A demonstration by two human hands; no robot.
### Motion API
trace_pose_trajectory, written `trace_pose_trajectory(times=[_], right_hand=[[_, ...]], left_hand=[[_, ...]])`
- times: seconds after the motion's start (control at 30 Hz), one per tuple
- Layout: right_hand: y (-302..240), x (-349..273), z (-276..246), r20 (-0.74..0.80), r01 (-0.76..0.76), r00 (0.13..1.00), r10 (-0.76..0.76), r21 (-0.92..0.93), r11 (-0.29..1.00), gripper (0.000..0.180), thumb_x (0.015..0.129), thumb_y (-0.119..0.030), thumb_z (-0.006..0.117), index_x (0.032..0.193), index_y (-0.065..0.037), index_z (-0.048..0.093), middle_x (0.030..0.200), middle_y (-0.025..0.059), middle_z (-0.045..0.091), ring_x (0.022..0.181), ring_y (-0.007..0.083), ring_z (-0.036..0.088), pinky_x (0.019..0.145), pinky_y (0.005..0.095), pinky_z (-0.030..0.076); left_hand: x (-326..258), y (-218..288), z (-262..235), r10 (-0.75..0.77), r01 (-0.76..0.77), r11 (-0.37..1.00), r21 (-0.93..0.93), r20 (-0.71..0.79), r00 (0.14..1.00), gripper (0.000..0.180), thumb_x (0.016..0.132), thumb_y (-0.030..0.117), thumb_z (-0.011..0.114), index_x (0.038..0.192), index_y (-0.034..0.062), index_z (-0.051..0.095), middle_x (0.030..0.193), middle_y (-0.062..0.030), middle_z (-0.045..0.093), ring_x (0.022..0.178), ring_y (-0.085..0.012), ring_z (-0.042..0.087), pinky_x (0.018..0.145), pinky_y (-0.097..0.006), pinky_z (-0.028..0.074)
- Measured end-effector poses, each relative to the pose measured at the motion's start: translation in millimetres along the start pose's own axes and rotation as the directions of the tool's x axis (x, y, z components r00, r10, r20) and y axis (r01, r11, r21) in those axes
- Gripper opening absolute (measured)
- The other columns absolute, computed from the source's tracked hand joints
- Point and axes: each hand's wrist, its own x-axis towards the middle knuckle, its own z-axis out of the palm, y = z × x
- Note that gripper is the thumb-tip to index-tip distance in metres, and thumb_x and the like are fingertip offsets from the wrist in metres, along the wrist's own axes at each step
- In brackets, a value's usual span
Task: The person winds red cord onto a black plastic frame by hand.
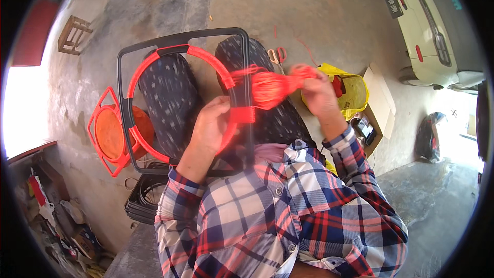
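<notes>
A black square frame (pixel 122 74) with a round inner ring rests across my lap. Red cord is wound around stretches of the ring (pixel 208 59), with black gaps between them. My left hand (pixel 212 118) is closed around the ring's right side, by a freshly banded block of red wrapping (pixel 243 115). On the right, my right hand (pixel 320 95) grips the end of a loose hank of red cord (pixel 272 90), slightly blurred. Strands run from the hank to the ring beside the frame's right bar.
An orange-red round piece in a similar frame (pixel 110 134) stands on the left, near stacked black frames (pixel 146 195). Scissors (pixel 276 57) lie beyond my knee. To the right are a yellow bag (pixel 355 90) and a cardboard box (pixel 380 103). A wooden stool (pixel 74 35) and a parked vehicle (pixel 427 25) stand farther off.
</notes>
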Motion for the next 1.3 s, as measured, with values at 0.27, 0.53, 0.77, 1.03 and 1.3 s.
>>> trace_pose_trajectory(times=[0.27, 0.53, 0.77, 1.03, 1.3], right_hand=[[-90, -47, -85, -0.038, 0.253, 0.964, -0.263, 0.430, 0.867, 0.035, 0.086, -0.037, 0.065, 0.100, -0.006, 0.058, 0.098, 0.0110, 0.059, 0.088, 0.0242, 0.057, 0.079, 0.0414, 0.049], [-3, -12, 47, 0.131, -0.087, 0.978, 0.164, -0.459, 0.884, 0.030, 0.085, -0.013, 0.065, 0.112, -0.002, 0.055, 0.111, 0.0152, 0.065, 0.079, 0.0183, 0.065, 0.076, 0.0308, 0.053], [3, -3, 62, 0.105, -0.183, 0.963, 0.250, -0.430, 0.884, 0.035, 0.084, -0.005, 0.068, 0.115, -0.003, 0.054, 0.086, 0.0006, 0.063, 0.069, 0.0061, 0.058, 0.062, 0.0219, 0.049], [-69, -11, 29, -0.267, -0.093, 0.964, 0.004, -0.321, 0.942, 0.023, 0.083, -0.007, 0.061, 0.104, 0.000, 0.058, 0.078, 0.0084, 0.064, 0.070, 0.0164, 0.062, 0.070, 0.0283, 0.052], [-156, -57, -191, -0.674, 0.480, 0.512, -0.532, -0.289, 0.828, 0.010, 0.095, -0.016, 0.053, 0.095, -0.006, 0.052, 0.096, 0.0133, 0.062, 0.078, 0.0264, 0.061, 0.067, 0.0373, 0.053]], left_hand=[[-8, 8, 34, 0.134, -0.129, 0.990, 0.055, -0.093, 0.987, 0.029, 0.089, 0.013, 0.050, 0.115, 0.0000, 0.054, 0.105, -0.0133, 0.065, 0.083, -0.0231, 0.066, 0.061, -0.031, 0.053], [-8, 0, 13, 0.140, -0.134, 0.958, 0.253, -0.006, 0.990, 0.021, 0.091, 0.008, 0.051, 0.108, -0.0025, 0.057, 0.095, -0.0123, 0.067, 0.079, -0.0180, 0.068, 0.063, -0.027, 0.056], [-9, -6, 3, 0.138, -0.105, 0.941, 0.323, -0.082, 0.987, 0.010, 0.092, 0.005, 0.058, 0.099, -0.0018, 0.057, 0.091, -0.0106, 0.067, 0.076, -0.0165, 0.066, 0.063, -0.029, 0.055], [-7, 1, 9, 0.115, -0.083, 0.981, 0.175, -0.177, 0.978, 0.017, 0.093, 0.010, 0.056, 0.104, -0.0028, 0.058, 0.092, -0.0103, 0.067, 0.080, -0.0171, 0.065, 0.072, -0.030, 0.054], [-4, 4, 3, 0.062, -0.057, 0.993, 0.101, -0.045, 0.997, 0.042, 0.098, 0.036, 0.046, 0.106, -0.0026, 0.061, 0.097, -0.0103, 0.066, 0.085, -0.0192, 0.062, 0.076, -0.033, 0.050]])
